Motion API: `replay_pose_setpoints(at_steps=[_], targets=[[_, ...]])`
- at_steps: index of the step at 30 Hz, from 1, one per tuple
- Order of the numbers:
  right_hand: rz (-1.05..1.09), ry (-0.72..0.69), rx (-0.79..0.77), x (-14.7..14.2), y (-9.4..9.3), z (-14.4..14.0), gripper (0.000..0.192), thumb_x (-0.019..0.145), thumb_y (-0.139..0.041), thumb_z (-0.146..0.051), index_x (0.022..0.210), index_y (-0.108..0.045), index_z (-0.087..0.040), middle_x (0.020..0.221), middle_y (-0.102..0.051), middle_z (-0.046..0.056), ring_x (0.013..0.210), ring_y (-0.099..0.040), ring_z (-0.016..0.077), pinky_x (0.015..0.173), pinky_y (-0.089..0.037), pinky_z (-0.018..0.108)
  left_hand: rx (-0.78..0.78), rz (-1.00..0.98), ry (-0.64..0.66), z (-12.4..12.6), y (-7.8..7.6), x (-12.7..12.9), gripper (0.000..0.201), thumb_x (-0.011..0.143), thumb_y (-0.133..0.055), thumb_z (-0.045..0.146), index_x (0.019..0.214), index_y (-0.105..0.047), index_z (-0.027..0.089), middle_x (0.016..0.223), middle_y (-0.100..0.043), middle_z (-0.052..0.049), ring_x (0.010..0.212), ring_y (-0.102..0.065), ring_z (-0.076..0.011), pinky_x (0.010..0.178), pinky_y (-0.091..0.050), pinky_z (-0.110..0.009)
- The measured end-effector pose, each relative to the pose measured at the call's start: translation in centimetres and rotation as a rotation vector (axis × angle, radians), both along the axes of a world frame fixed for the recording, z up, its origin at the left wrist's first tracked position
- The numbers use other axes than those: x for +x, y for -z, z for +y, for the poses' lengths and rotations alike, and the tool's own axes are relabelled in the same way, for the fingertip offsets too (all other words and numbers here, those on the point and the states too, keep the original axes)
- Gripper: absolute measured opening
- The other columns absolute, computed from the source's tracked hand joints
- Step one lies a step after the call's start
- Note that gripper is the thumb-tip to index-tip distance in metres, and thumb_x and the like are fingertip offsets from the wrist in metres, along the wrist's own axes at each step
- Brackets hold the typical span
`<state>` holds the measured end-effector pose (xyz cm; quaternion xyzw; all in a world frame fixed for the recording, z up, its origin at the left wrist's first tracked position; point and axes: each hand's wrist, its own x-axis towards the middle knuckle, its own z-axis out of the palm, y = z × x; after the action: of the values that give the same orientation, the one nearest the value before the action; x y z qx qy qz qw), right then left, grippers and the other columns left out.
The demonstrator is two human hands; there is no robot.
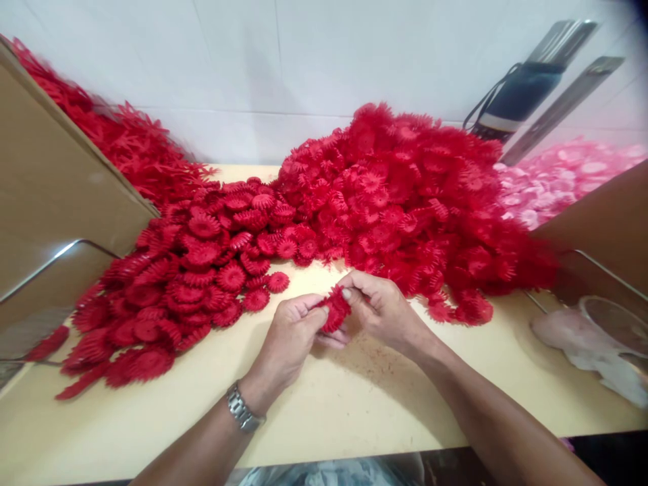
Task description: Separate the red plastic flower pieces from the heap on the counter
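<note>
A small red flower-shaped piece with fringed petals (335, 312) is held above the middle of the table. My left hand (298, 324), with a metal watch on the wrist, grips it between thumb and fingers from the left. From the right, my right hand (377, 307) pinches the petals at its upper edge. Finger parts hide some of the piece. To the left of my hands spreads a pile of round, curled red flower pieces (202, 256). Behind and to the right rises a taller heap of looser red fringed pieces (389, 189).
Cardboard panels stand at the left (61, 148) and right (602, 209). Spiky red pieces (131, 148) lie at the back left, pink ones (561, 179) at the back right. A dark bottle (526, 94) leans near the wall. A clear cup (615, 324) with plastic sits at right.
</note>
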<state>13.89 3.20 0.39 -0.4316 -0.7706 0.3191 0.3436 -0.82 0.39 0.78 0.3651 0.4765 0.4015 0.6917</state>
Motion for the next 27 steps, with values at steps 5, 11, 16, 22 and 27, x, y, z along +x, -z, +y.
replay_pose_setpoints(at_steps=[5,11,16,22,27], targets=[[0.104,-0.062,-0.228,0.1,-0.1,0.1,0.014,0.083,-0.041,-0.016,0.072,-0.05,-0.016,0.06,-0.048,-0.003,0.054,-0.044,0.0086,0.05,-0.037,0.021,0.022,0.041,-0.014,-0.1,0.0,0.2,0.011,0.072,-0.053,0.021,0.071,-0.059,0.013,0.054,-0.063,-0.001,0.047,-0.06,-0.0127,0.047,-0.049,-0.022],[0.29,-0.216,-0.381,-0.2,-0.3,-0.2,0.02,0.087,-0.044,-0.032,0.079,-0.052,-0.015,0.063,-0.056,-0.001,0.058,-0.052,0.0096,0.056,-0.043,0.023,0.079,0.115,-0.08,0.1,0.7,0.1,0.015,0.074,-0.055,0.027,0.066,-0.056,0.015,0.049,-0.058,0.002,0.04,-0.055,-0.0114,0.039,-0.045,-0.021],[0.3,-0.149,-0.376,-0.4,0.1,-0.1,0.012,0.077,-0.058,-0.025,0.075,-0.051,-0.016,0.061,-0.056,-0.003,0.055,-0.052,0.0094,0.051,-0.041,0.022,0.084,0.116,-0.058,0.1,0.7,-0.1,0.019,0.076,-0.055,0.031,0.067,-0.055,0.014,0.049,-0.059,0.001,0.04,-0.055,-0.0108,0.039,-0.045,-0.02],[0.183,0.02,-0.152,0.1,-0.3,0.2,0.01,0.077,-0.055,-0.018,0.067,-0.056,-0.015,0.06,-0.055,-0.002,0.057,-0.05,0.0098,0.054,-0.04,0.022,0.1,0.168,0.008,0.1,0.3,0.0,0.016,0.075,-0.056,0.029,0.071,-0.058,0.013,0.051,-0.06,0.0,0.039,-0.056,-0.0115,0.04,-0.045,-0.02],[0.065,0.036,0.022,0.0,-1.1,-0.3,0.013,0.078,-0.052,-0.012,0.066,-0.056,-0.015,0.059,-0.052,-0.002,0.055,-0.047,0.0089,0.052,-0.037,0.021,0.123,0.192,0.032,0.2,0.0,0.0,0.017,0.076,-0.053,0.028,0.067,-0.056,0.014,0.05,-0.059,0.001,0.037,-0.054,-0.0104,0.038,-0.043,-0.02]])
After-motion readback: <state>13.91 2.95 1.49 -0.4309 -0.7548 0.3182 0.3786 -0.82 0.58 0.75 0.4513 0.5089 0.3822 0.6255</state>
